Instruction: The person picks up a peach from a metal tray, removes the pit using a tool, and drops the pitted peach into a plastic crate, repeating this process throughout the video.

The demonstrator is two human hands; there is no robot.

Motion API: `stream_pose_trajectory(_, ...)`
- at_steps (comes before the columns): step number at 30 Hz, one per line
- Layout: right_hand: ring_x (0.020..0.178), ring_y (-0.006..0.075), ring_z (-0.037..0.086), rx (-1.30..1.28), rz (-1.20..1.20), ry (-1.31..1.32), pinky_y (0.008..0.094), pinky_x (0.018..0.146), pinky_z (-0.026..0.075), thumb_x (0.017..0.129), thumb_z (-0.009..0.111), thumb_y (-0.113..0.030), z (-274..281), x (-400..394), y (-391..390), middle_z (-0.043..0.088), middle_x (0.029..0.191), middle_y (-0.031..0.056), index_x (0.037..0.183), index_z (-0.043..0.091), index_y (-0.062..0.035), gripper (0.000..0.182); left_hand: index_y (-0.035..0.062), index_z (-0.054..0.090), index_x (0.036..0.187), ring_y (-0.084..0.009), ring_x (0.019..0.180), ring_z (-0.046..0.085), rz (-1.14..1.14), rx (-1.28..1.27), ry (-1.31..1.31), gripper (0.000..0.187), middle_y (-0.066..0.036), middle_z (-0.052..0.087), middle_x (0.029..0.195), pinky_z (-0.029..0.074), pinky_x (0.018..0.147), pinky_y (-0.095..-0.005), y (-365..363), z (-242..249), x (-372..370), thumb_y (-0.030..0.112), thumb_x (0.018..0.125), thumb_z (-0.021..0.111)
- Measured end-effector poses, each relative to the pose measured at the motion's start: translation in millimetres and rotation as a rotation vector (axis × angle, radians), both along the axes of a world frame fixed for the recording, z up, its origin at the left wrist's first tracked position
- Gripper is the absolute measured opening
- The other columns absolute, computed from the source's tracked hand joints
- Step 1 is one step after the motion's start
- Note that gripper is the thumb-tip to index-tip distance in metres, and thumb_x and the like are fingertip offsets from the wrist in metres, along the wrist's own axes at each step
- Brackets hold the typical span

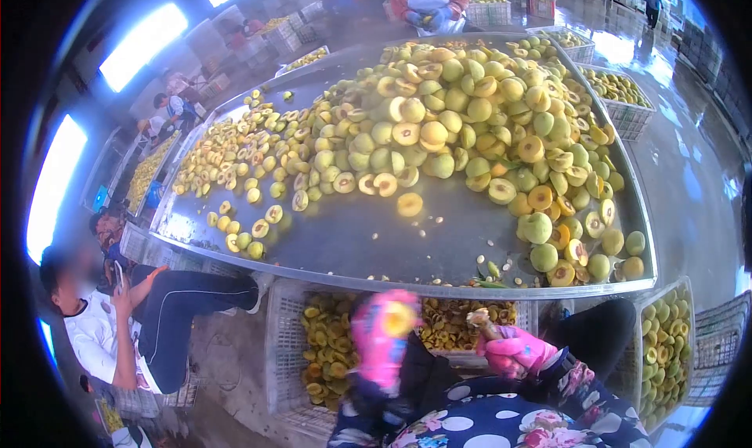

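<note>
My left hand (381, 342), in a pink glove, is raised over the crate below the table edge and holds a yellow fruit half (399, 318); it is blurred. My right hand (513, 351), also pink-gloved, is closed around a small tool (481, 319) with a pale tip, whose exact kind I cannot make out. Beneath both hands, a white crate (283, 346) contains many cut fruit halves (325, 346). Just beyond them stands the metal table (337, 244) with a large heap of green-yellow fruit (439, 127), many pieces halved with their pits showing.
A seated person (102, 330) with a phone is at the left. Across the table stands a person in a white apron (431, 1). More fruit-filled crates stand at the right (666, 354) and behind the table's right side (627, 115). Loose pits (479, 258) lie near the table's front edge.
</note>
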State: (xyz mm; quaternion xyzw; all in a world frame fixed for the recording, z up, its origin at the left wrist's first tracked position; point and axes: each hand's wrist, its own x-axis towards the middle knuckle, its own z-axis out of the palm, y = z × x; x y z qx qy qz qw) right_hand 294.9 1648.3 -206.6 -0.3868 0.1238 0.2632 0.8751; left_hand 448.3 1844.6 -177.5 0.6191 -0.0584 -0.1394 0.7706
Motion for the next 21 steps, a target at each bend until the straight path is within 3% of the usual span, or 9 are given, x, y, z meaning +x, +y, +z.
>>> stream_pose_trajectory(2,0.040,0.0136,0.048,-0.540,0.160,0.145,0.0266,0.038,0.038,0.087,0.054,-0.025,-33,7,-5,0.050,0.055,0.0025,0.091,0.050,-0.0001,0.025,0.0010,0.063,0.091,-0.0155,0.070,0.062,0.244,0.095,-0.031,0.031,-0.008,0.064,0.083,0.051,0.065,-0.0313,51,7,36,0.031,0.085,0.057)
stream_pose_trajectory(3,0.048,0.0180,0.056,-0.966,0.349,0.015,0.0309,0.044,0.043,0.085,0.054,-0.028,-50,3,-8,0.056,0.060,0.0075,0.091,0.049,0.0021,0.031,-0.0010,0.062,0.093,-0.0176,0.072,0.062,0.238,0.525,-0.190,0.033,-0.010,0.065,0.084,0.051,0.068,-0.0316,90,-7,61,0.031,0.085,0.058)
stream_pose_trajectory(7,0.058,0.0274,0.061,-0.994,0.416,0.049,0.0370,0.053,0.046,0.082,0.056,-0.032,-60,-4,-14,0.059,0.064,0.0152,0.091,0.049,0.0036,0.037,-0.0058,0.060,0.098,-0.0275,0.080,0.064,0.069,1.594,-0.695,0.042,-0.020,0.065,0.088,0.048,0.076,-0.0358,110,3,97,0.033,0.084,0.060)
stream_pose_trajectory(10,0.065,0.0364,0.061,-1.276,0.216,-0.204,0.0421,0.057,0.046,0.082,0.056,-0.034,-95,-10,-10,0.059,0.069,0.0213,0.093,0.049,0.0037,0.040,-0.0049,0.059,0.104,-0.0236,0.084,0.064,-0.091,1.024,-0.565,0.042,-0.020,0.064,0.090,0.048,0.070,-0.0326,54,-1,148,0.031,0.082,0.065)
stream_pose_trajectory(12,0.057,0.0322,0.058,-1.331,0.083,-0.246,0.0407,0.052,0.045,0.083,0.058,-0.032,-100,-13,-6,0.058,0.066,0.0194,0.091,0.048,0.0024,0.037,-0.0040,0.057,0.109,-0.0242,0.088,0.064,-0.178,0.915,-0.613,0.050,-0.022,0.063,0.093,0.048,0.072,-0.0336,-5,-9,182,0.036,0.081,0.065)
stream_pose_trajectory(14,0.052,0.0285,0.057,-1.323,0.038,-0.219,0.0387,0.050,0.044,0.084,0.059,-0.031,-98,-13,-11,0.057,0.064,0.0174,0.089,0.047,0.0016,0.035,-0.0038,0.056,0.110,-0.0249,0.090,0.063,-0.300,0.992,-0.393,0.051,-0.022,0.063,0.091,0.048,0.073,-0.0340,-71,8,195,0.036,0.080,0.065)
stream_pose_trajectory(16,0.053,0.0253,0.057,-1.239,0.079,-0.117,0.0360,0.048,0.044,0.084,0.060,-0.030,-89,-18,-16,0.057,0.064,0.0154,0.089,0.047,0.0015,0.034,-0.0052,0.057,0.106,-0.0231,0.078,0.064,-0.262,1.198,-0.630,0.045,-0.019,0.064,0.082,0.048,0.069,-0.0341,-112,-35,221,0.030,0.079,0.066)
stream_pose_trajectory(19,0.053,0.0143,0.054,-1.080,0.107,0.030,0.0279,0.046,0.043,0.087,0.058,-0.029,-83,-26,-24,0.056,0.066,0.0075,0.092,0.047,-0.0002,0.031,-0.0028,0.060,0.094,-0.0241,0.066,0.062,-0.343,1.112,-0.677,0.034,-0.017,0.064,0.078,0.049,0.063,-0.0349,-141,-64,226,0.026,0.078,0.064)
stream_pose_trajectory(21,0.053,0.0144,0.053,-0.965,0.077,0.104,0.0281,0.047,0.043,0.086,0.058,-0.031,-73,-29,-27,0.056,0.067,0.0077,0.093,0.048,0.0002,0.034,-0.0016,0.060,0.093,-0.0204,0.059,0.060,-0.413,0.938,-0.336,0.030,-0.014,0.063,0.075,0.048,0.056,-0.0329,-145,-73,221,0.023,0.078,0.065)
